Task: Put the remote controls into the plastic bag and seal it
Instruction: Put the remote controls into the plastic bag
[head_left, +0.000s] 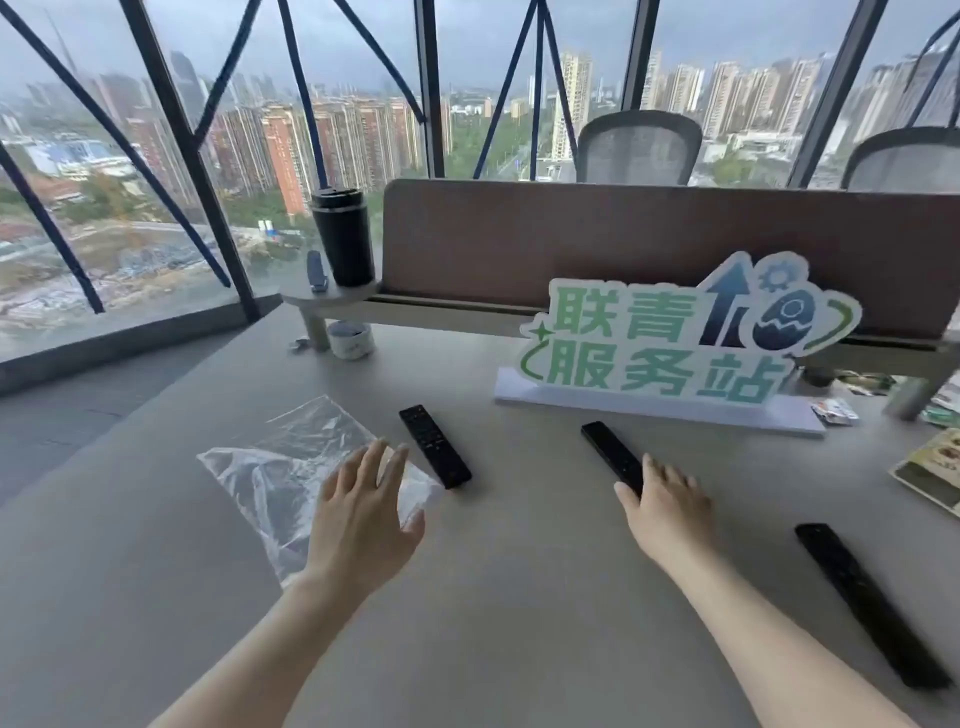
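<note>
A clear plastic bag (291, 467) lies flat and crumpled on the grey table, left of centre. Three black remote controls rest on the table: one (434, 446) just right of the bag, a second (610, 456) in the middle, a third (867, 603) at the right near the front. My left hand (363, 514) hovers over the bag's right edge with fingers spread, holding nothing. My right hand (667, 506) is over the near end of the middle remote, fingers apart; its thumb and fingertips touch or nearly touch that remote, and I see no closed grip.
A green and white cut-out sign (670, 343) stands behind the remotes. A brown desk divider (519, 244) with a shelf carries a black tumbler (343, 239). A white cup (352, 339) sits under the shelf. Booklets and wrappers (930, 467) lie at the right edge.
</note>
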